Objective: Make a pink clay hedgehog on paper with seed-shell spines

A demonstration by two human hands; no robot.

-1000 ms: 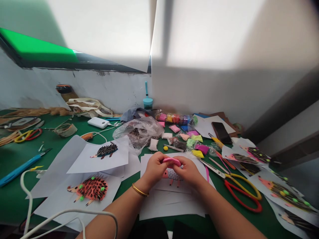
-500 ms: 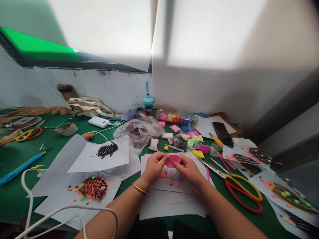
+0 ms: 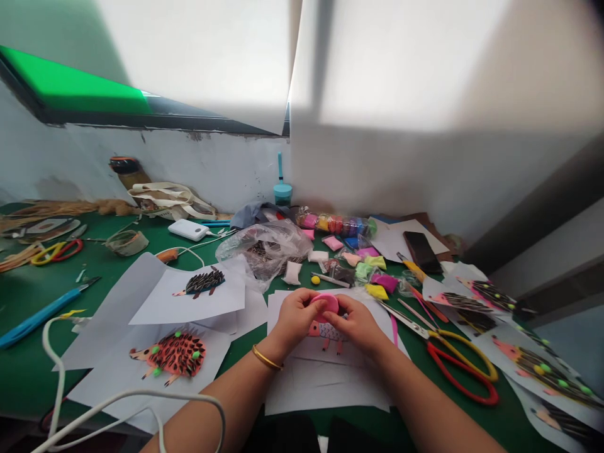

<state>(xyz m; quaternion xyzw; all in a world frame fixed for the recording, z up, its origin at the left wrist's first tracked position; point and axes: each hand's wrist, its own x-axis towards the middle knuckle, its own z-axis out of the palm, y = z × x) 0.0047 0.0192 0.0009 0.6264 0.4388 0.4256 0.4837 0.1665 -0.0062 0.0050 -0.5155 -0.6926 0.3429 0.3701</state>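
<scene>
Between my two hands is a flattened round piece of pink modelling clay. My left hand pinches its left side, thumb on the near face. My right hand grips the right edge, its thumb pressed on the lower part. Just beneath lies a hedgehog drawing with a pink face and legs and a grey scaly body, partly covered by my hands. It rests on a stack of white paper. A small yellow ball of clay sits beyond my hands.
Large scissors with red and yellow handles lie to the right. Seed-covered hedgehog pictures are on both sides. Coloured clay packets, a plastic bag, a phone and a blue utility knife lie around; a white cable loops at left.
My hands have turned and drawn closer around the pink clay, so less of its face shows. The view has shifted slightly; the things on the table stay put.
</scene>
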